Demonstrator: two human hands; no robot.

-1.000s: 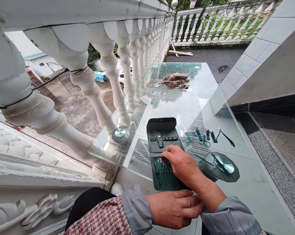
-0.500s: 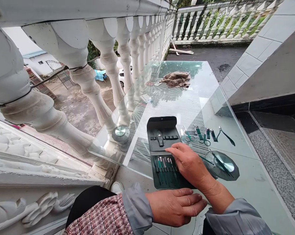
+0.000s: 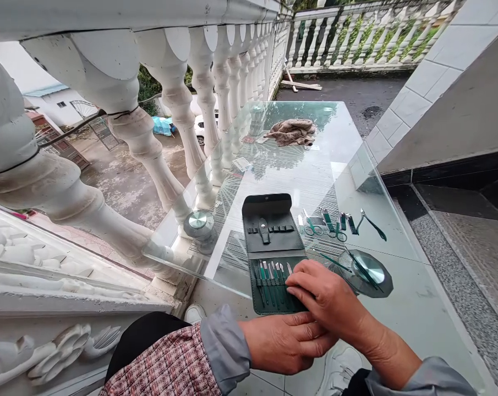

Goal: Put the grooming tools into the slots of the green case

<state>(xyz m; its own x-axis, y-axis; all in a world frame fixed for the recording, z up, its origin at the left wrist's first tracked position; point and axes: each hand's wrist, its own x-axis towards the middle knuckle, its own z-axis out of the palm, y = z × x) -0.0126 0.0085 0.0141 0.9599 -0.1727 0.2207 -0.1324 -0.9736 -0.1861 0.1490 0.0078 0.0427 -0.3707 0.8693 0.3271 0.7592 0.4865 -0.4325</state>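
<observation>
A dark green manicure case lies unfolded on a glass table, several slim tools standing in the loops of its lower panel. My right hand is closed in a pinch at the panel's right side, on a manicure tool whose pale tip shows above the fingers. My left hand lies along the case's bottom edge, fingers stretched out and partly under the right hand; its thumb is hidden. Right of the case lie scissors, nail clippers and cuticle nippers.
Two thin green tools lie above a round metal table support. A brown cloth and a small white card are farther back on the glass table. A white balustrade runs along the left.
My right hand has moved down to the tool loops and its fingers have closed. Another tool tip shows at the right end of the row. My left hand has come up against the case.
</observation>
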